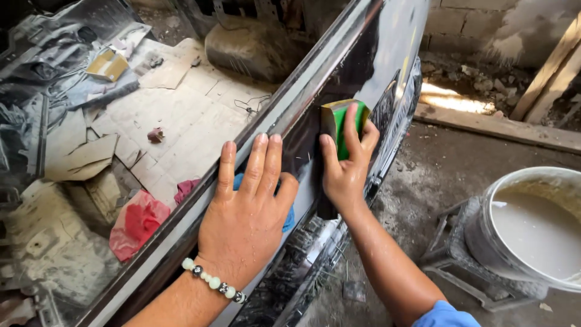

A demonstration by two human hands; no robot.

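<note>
The left hand [245, 221] lies flat and open on a shiny black car panel [363, 54], near its top edge. Its fingers are spread out and point up, and it grips nothing. A bit of blue cloth [289, 218] peeks out from under the palm. A bead bracelet [213, 281] goes around that wrist. The right hand [346, 163] is just beside the left one, a little higher on the same panel. It presses a green and yellow sponge [342, 124] against the shiny side, with fingers bent over the sponge and the thumb at its edge. A white bucket [532, 227] of cloudy water stands on the dirt floor to the right. Flat cardboard [181, 121] and a red bag [138, 221] lie past the panel's top edge.
</note>
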